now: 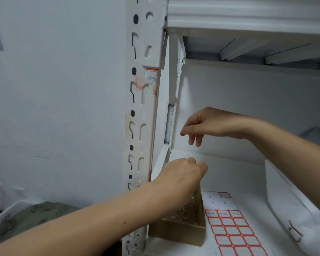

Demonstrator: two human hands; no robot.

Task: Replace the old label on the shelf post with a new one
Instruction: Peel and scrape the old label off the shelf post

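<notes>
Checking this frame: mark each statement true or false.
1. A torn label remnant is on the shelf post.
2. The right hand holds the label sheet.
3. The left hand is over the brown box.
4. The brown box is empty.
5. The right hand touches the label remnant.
1. True. A torn, red-edged label remnant clings to the shelf post.
2. False. The label sheet lies on the shelf, and the right hand holds nothing visible.
3. True. The left hand, fingers curled, is above the brown box.
4. False. Small scraps lie inside it.
5. False. The right hand is lower and to the right, apart from the remnant.
</notes>
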